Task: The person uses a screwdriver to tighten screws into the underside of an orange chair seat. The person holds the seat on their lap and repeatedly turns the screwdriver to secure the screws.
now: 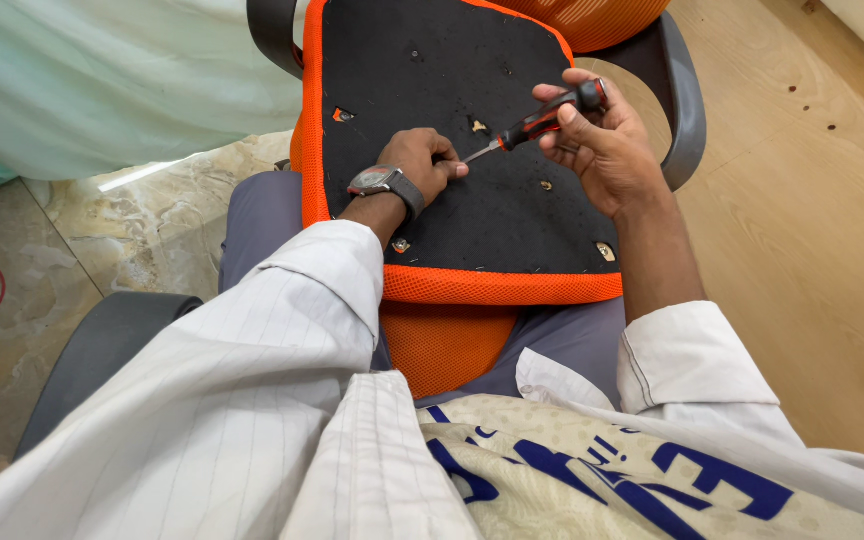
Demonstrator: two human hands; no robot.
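Fingers of right hand (607,150) wrap the red-and-black-handled screwdriver (537,124); left hand (422,165) fingers pinch near its tip. Both over black fabric underside of orange-edged chair seat (452,90), resting across lap. Best kept: tip steadied, shaft square to the hole.

A screwdriver (542,122) with a red-and-black handle is gripped by the right hand (602,150). Under the fingers, a black seat underside (452,90) edged in orange mesh is seen; white pinstriped sleeves (282,330) are worn.
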